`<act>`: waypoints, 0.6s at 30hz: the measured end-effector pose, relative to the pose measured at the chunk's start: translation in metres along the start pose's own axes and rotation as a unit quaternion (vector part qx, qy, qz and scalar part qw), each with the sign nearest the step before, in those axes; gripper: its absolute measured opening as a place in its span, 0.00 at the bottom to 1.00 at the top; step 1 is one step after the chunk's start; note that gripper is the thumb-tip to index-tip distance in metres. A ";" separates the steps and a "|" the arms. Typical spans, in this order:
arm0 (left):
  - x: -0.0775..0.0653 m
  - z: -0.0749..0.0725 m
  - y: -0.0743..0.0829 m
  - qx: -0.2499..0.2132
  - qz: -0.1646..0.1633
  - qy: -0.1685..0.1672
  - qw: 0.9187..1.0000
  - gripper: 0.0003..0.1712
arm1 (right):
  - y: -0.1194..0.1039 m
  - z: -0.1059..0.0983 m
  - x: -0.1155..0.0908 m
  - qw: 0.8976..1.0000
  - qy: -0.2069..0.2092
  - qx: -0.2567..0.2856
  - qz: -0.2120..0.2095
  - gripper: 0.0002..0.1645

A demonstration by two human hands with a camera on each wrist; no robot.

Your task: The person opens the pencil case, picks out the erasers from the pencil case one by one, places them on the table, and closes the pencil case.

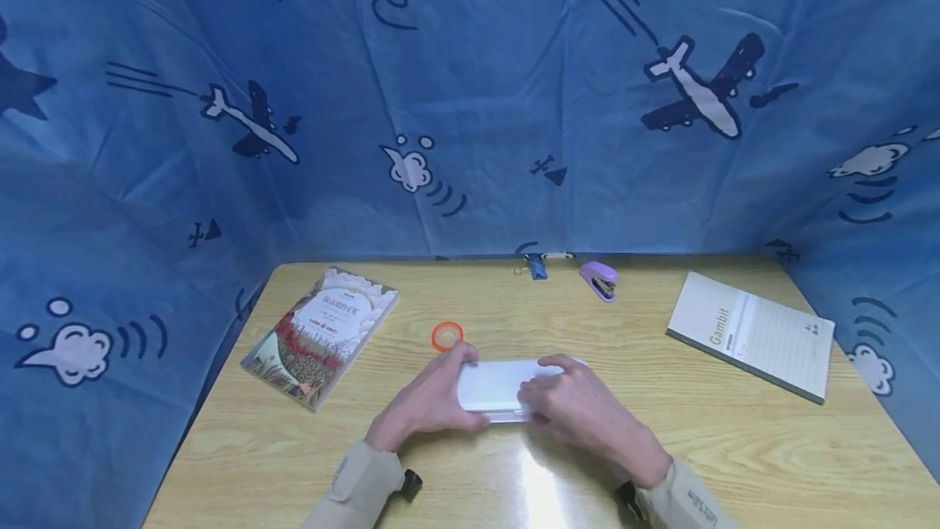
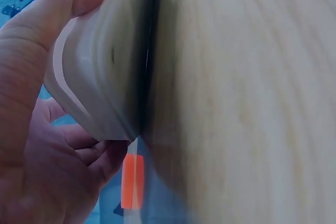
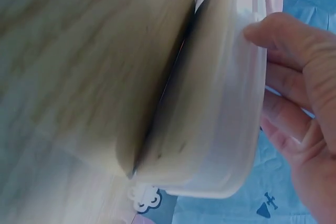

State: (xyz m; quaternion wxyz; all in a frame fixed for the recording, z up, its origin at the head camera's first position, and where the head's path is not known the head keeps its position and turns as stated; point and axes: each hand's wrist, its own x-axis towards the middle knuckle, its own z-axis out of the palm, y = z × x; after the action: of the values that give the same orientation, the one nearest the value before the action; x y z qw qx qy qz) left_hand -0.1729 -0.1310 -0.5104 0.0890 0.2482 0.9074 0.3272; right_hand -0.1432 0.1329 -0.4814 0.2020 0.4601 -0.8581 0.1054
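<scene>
A white plastic pencil case [image 1: 494, 387] lies flat on the table in front of me, its lid down. My left hand [image 1: 435, 400] grips its left end, thumb along the front side and fingers behind, as the left wrist view of the case [image 2: 100, 72] confirms. Over the right part, my right hand [image 1: 576, 405] has bent fingers on the lid. In the right wrist view its thumb touches the front edge of the case [image 3: 220, 124]. Just beyond the left hand lies an orange tape roll [image 1: 447, 336].
A picture-covered book [image 1: 323, 333] lies at the left of the wooden table [image 1: 279, 464]. At the back are a blue binder clip [image 1: 538, 267] and a purple stapler [image 1: 599, 279]. A Gambit notebook [image 1: 751, 337] lies at the right. Blue printed cloth [image 1: 470, 104] hangs behind.
</scene>
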 end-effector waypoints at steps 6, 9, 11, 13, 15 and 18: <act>-0.002 0.000 0.000 0.020 0.017 -0.001 1.000 0.51 | 0.008 -0.004 -0.003 0.999 0.000 0.023 -0.025 0.13; -0.003 -0.001 0.003 0.036 0.017 -0.008 0.999 0.53 | 0.010 -0.005 -0.005 0.999 0.005 0.040 -0.023 0.11; -0.005 -0.002 0.005 0.045 0.012 -0.020 0.999 0.58 | 0.011 -0.004 -0.005 0.999 0.010 0.042 -0.025 0.10; -0.006 -0.005 0.006 0.038 0.009 -0.034 0.999 0.63 | 0.011 -0.004 -0.005 0.999 0.021 0.039 -0.029 0.10; -0.007 -0.007 0.006 0.026 0.003 -0.050 0.998 0.68 | 0.012 -0.004 -0.005 0.998 0.033 0.035 -0.035 0.11; -0.010 -0.010 0.003 0.019 -0.008 -0.061 0.998 0.76 | 0.015 -0.004 -0.005 0.997 0.049 0.040 -0.039 0.13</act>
State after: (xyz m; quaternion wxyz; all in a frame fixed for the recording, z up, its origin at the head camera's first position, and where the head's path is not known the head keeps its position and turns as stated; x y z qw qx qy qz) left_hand -0.1667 -0.1395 -0.5003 0.1415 0.2622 0.9085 0.2931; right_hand -0.1517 0.1466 -0.4798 0.2296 0.4948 -0.8238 0.1540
